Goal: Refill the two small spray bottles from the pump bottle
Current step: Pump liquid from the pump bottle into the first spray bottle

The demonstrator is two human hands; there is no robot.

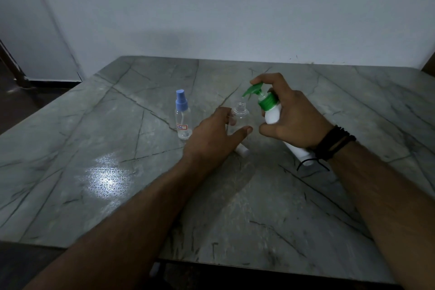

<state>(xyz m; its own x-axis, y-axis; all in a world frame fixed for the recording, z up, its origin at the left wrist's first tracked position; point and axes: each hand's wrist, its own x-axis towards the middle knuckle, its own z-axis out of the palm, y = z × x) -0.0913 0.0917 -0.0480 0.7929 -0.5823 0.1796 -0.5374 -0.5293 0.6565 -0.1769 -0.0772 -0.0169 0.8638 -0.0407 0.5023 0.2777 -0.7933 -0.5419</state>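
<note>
My right hand (pixel 292 115) grips a white pump bottle (pixel 272 114) with a green pump head, tilted so the nozzle points down-left over an uncapped clear spray bottle (pixel 240 116). A finger rests on top of the pump. My left hand (pixel 211 139) wraps around the open clear bottle, thumb and fingers on either side of it. A second clear spray bottle (pixel 182 116) with a blue cap and a small label stands upright just left of my left hand. A small white piece (pixel 242 149), possibly the removed sprayer cap, lies on the table partly under my left hand.
Everything sits on a grey marble-patterned table (pixel 117 172) with a bright reflection at its left. A plain wall runs behind the far edge. The near table edge is close to me, with dark floor at the left.
</note>
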